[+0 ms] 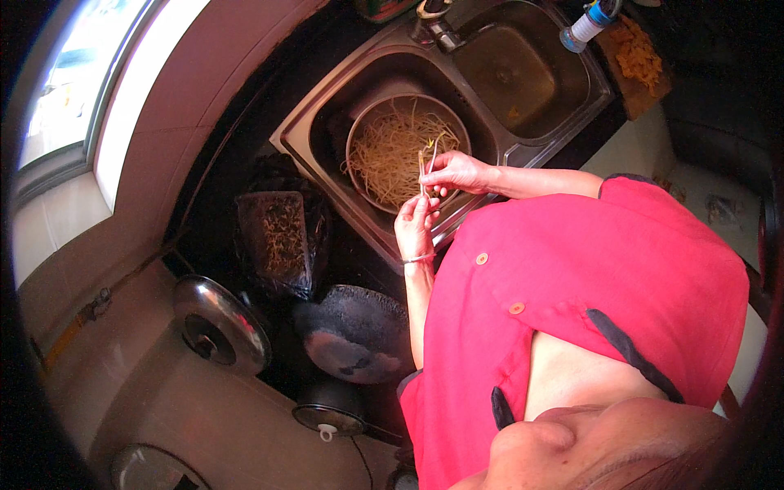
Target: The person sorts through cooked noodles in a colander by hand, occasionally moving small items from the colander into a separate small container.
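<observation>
Long bean sprouts (432, 156) stand up between the fingertips of my right hand (458, 173), their yellowish heads uppermost. Just below, my left hand (414, 228), with a bracelet at its wrist, pinches the lower ends of the sprouts. Both hands are over the near rim of a round metal bowl (354, 131), which sits in a sink basin (331, 116). A tangled heap of pale bean sprouts (392, 153) fills the bowl. On the dark counter to the left, a plastic tray (250, 214) in a black plastic bag (315, 245) holds small, brownish bits, hard to make out.
A second sink basin (502, 73) lies beside the first, with a faucet (438, 30) behind. A wooden board (643, 107) carries chopped orange food (640, 58). A blackened wok (355, 334), a metal lid (226, 324) and another lid (327, 419) are at lower left.
</observation>
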`<state>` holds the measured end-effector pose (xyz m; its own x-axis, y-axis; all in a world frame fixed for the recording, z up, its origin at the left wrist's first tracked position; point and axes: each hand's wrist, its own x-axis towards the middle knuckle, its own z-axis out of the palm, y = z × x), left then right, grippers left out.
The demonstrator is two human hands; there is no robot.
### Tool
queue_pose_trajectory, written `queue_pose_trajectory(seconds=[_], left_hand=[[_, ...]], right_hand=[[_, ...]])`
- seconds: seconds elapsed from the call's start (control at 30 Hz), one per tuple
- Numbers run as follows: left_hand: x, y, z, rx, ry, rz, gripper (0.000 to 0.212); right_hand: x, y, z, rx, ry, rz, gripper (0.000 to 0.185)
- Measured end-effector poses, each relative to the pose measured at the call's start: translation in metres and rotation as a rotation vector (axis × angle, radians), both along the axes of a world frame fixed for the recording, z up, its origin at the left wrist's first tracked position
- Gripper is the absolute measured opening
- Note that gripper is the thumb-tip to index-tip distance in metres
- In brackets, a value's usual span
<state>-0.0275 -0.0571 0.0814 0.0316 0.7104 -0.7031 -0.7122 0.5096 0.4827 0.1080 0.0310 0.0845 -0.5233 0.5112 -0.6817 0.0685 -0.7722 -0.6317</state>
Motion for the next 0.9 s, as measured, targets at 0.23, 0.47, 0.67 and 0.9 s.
queue_pose_trajectory(seconds=[0.23, 0.47, 0.67, 0.9], left_hand=[[0.001, -0.005, -0.017, 0.021, 0.045, -0.017, 0.012], [-0.014, -0.001, -0.011, 0.103, 0.195, 0.071, 0.009], [-0.015, 0.01, 0.007, 0.23, 0.294, -0.019, 0.012], [-0.014, 0.013, -0.002, 0.214, 0.083, -0.066, 0.012]], right_hand=[[-0.007, -0.004, 0.021, 0.088, -0.005, 0.048, 0.016], [-0.007, -0.002, 0.028, 0.224, -0.015, 0.06, 0.016], [-0.003, -0.002, 0.025, 0.309, -0.05, 0.141, 0.015], [-0.004, -0.002, 0.032, 0.454, -0.039, 0.211, 0.016]])
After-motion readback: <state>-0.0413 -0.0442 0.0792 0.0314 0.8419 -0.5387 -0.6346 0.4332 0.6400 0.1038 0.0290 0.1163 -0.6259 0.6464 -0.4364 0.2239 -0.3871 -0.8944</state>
